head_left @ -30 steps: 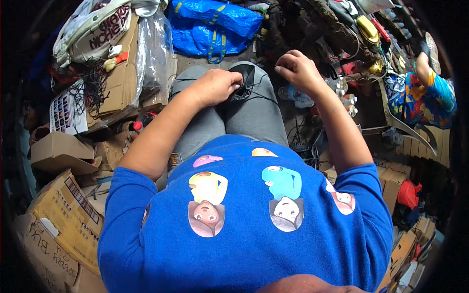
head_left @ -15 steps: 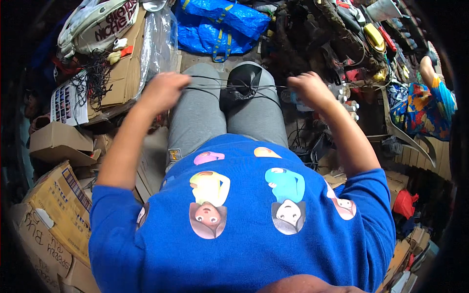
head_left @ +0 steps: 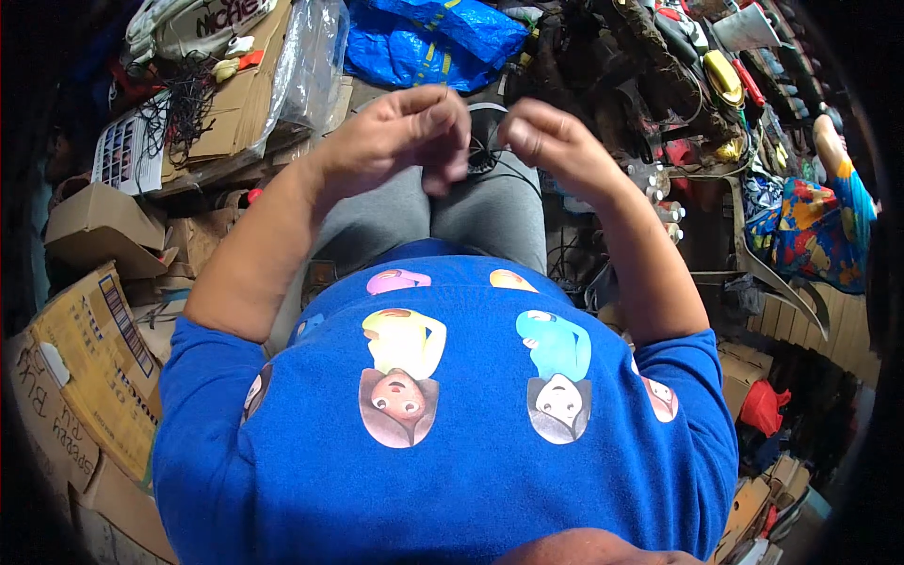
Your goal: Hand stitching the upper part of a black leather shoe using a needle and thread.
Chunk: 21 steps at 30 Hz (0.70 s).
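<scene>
A black pouch-like thing point(head_left: 484, 127), gathered at its near end, lies on my right thigh, partly covered by my hands. Thin black cords point(head_left: 513, 175) trail from its gathered end across the grey trousers. Just left of it, over my lap, my left hand point(head_left: 407, 132) is raised with its fingers bent; motion smears the lower fingers, and any hold on a cord cannot be made out. To the right of the pouch, my right hand point(head_left: 562, 151) has its thumb and forefinger curled together in a pinch. Whatever lies between those fingertips is too small to see.
A blue bag point(head_left: 433, 47) lies beyond my knees. Flattened cardboard point(head_left: 212, 132) with tangled black wire point(head_left: 193, 104) is at left, near an open carton point(head_left: 104, 226). Small bottles point(head_left: 667, 212) stand at right, with another person's colourful clothing point(head_left: 819, 231) farther out.
Both hands have come inward from a wide spread, where cords stretched between them, to close beside the pouch. The cords now hang slack on the thigh.
</scene>
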{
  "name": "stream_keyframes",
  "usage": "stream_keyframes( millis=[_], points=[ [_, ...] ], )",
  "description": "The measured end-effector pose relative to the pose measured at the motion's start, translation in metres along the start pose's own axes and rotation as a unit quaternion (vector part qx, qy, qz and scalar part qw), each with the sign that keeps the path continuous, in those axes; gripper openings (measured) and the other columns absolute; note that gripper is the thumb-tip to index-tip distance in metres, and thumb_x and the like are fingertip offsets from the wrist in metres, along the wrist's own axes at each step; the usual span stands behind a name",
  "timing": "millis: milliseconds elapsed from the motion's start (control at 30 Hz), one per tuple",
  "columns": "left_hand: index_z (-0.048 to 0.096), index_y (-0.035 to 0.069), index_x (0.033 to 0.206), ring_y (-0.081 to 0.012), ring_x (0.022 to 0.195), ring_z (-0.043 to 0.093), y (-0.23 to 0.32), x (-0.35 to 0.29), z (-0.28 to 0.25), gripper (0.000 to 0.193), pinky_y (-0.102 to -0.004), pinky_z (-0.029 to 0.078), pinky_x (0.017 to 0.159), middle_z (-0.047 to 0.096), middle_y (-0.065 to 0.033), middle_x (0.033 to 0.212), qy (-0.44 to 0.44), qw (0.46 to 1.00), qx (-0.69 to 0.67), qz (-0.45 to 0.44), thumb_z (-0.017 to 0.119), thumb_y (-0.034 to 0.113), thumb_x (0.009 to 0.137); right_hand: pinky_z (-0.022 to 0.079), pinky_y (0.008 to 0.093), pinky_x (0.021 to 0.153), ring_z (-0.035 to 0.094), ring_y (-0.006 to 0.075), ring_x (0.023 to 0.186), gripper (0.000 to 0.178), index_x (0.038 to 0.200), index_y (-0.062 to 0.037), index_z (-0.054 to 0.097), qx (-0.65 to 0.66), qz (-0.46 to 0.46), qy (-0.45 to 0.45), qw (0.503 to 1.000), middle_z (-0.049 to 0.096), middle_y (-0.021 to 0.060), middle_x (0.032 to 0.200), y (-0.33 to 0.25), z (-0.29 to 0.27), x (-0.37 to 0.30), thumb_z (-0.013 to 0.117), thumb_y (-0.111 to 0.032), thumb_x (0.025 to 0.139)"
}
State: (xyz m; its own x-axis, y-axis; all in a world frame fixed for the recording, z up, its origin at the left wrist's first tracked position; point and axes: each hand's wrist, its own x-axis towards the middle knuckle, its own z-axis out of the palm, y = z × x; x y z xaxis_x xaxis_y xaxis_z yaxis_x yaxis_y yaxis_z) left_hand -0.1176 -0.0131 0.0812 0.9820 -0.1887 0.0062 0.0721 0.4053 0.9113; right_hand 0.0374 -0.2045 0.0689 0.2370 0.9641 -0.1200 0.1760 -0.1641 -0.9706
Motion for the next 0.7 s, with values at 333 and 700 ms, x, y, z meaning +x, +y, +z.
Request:
stream_keyframes(
  millis=[333,700],
  points=[
    [0.065,0.004,0.095,-0.0185,0.081,0.060,0.132,-0.217,-0.148,0.017,-0.0271,0.046,0.073,0.060,-0.0093,0.087,0.404,0.501,0.765,0.008,0.061,0.013,0.081,0.046,0.0295,0.080,0.063,0.0202,0.093,0.028,0.108,-0.0099,0.063,-0.397,0.272,0.266,0.835,0.065,0.0121,0.102,0.121,-0.188,-0.245,0.060,-0.026,0.085],
    [0.062,0.009,0.112,-0.0172,0.093,0.059,0.002,-0.059,-0.054,0.033,-0.0278,0.045,0.083,0.064,-0.0096,0.101,0.303,0.763,0.571,-0.020,0.051,0.002,0.081,0.045,0.0331,0.077,0.056,0.0223,0.085,0.046,0.119,-0.0231,0.059,-0.374,0.215,0.247,0.868,0.054,0.0087,0.089,0.117,-0.091,-0.161,0.071,-0.028,0.075]
  ],
)
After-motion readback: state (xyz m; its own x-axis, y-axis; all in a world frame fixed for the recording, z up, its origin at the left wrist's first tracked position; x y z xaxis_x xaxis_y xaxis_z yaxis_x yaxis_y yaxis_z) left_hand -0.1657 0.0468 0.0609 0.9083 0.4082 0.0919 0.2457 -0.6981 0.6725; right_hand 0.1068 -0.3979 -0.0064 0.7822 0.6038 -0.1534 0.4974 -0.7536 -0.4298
